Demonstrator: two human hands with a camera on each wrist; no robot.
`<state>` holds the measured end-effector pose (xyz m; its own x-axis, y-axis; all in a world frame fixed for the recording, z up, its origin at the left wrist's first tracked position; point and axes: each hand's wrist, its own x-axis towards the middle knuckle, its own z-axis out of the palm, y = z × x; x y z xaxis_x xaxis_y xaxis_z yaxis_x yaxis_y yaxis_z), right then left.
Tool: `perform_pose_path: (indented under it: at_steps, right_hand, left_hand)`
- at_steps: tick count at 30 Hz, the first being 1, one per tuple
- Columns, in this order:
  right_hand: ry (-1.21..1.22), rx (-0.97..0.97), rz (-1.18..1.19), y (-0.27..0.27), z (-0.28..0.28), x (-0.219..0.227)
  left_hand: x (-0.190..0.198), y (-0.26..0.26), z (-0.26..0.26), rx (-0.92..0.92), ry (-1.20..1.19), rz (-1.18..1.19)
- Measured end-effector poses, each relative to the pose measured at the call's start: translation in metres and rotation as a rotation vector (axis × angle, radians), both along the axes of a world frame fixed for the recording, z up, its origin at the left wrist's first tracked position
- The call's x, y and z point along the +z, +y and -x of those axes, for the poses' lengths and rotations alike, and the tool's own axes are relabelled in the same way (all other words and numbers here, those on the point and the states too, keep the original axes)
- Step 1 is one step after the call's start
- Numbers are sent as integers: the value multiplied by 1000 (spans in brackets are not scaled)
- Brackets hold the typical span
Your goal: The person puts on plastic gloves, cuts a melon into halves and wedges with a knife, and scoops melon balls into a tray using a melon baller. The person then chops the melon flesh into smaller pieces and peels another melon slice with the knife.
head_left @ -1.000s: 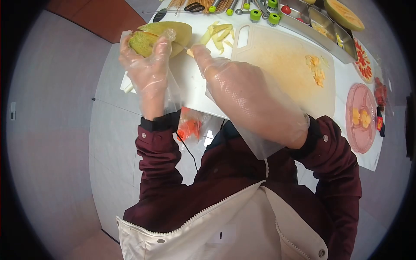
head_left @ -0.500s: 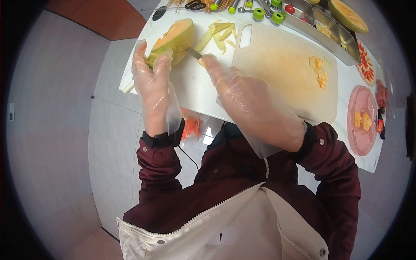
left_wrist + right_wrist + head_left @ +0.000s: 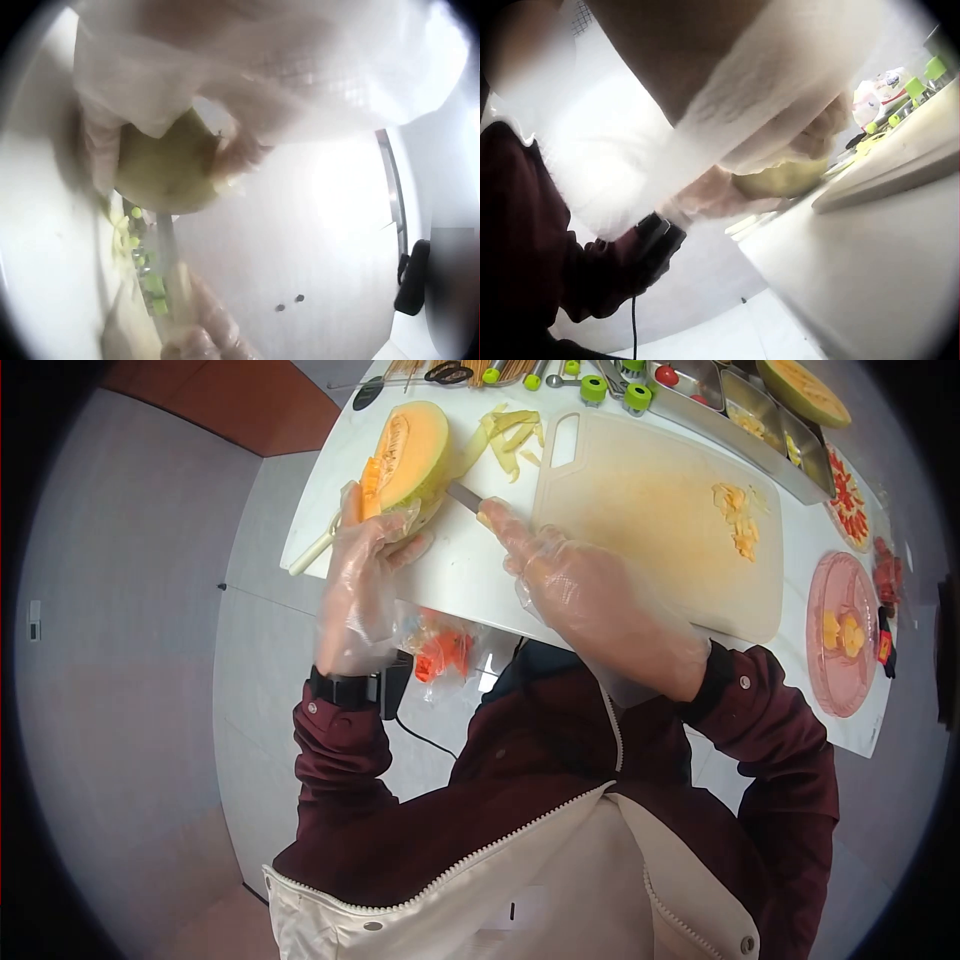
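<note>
- A white cutting board (image 3: 650,520) lies on the white table (image 3: 450,575), with a small heap of diced melon (image 3: 738,520) near its far edge.
- Pale peel strips (image 3: 505,435) lie just beside the board's handle end.
- A pink plate (image 3: 840,635) holds two yellow fruit pieces.
- Metal trays (image 3: 745,410), green-capped cutters (image 3: 612,393) and scissors (image 3: 448,373) line the table's far side.
- A halved melon (image 3: 805,390) sits beyond the trays.

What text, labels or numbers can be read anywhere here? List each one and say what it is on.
No text can be read in any view.
The small red packet at the table's right edge, beside the pink plate, may bear print, but it is too small and blurred to read.
The packet behind the green-topped tools in the right wrist view shows dark marks, too blurred to read.
</note>
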<state>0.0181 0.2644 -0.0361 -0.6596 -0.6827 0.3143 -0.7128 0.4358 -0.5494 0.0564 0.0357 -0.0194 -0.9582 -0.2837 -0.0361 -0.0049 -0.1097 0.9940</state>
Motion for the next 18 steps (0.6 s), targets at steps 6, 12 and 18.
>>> perform_pose_path:
  at_steps: [6,12,18]
  right_hand:
    - [-57,-2,-189,7,0,4]
    - [89,-20,218,-7,21,-56]
    - [-327,-189,13,-12,21,-19]
  left_hand:
    - [3,-1,5,0,-107,256]
    - [-3,-28,21,-97,-186,432]
    - [-23,-36,37,17,-203,411]
